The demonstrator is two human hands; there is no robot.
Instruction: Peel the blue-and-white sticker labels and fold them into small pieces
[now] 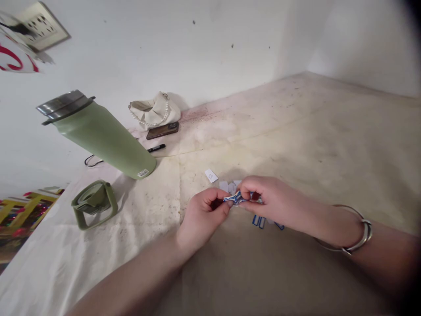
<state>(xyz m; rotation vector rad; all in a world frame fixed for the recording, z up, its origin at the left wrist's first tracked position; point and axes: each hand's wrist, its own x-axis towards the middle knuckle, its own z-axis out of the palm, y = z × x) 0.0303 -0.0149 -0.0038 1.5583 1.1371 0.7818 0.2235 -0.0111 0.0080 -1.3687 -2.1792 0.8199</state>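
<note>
Between my two hands is a small blue-and-white paper piece (233, 199), crumpled or folded. My left hand (205, 213) pinches its left end between thumb and fingertips. From the other side, my right hand (263, 197), with a metal bangle (366, 230) at the wrist, pinches its right end. Just beyond my fingers lie several small white paper slips (224, 186), and one marked slip (211, 176) rests apart to the left. Blue-edged pieces (259, 220) lie under my right hand, partly hidden by it.
A tall green tumbler (105, 136) stands at the left, with its green handled lid (95, 204) lying in front. Farther back are a black pen (157, 148), a phone (162, 130) and a white pearl-strap bag (154, 109) near the wall. A cream cloth (148, 245) covers the table.
</note>
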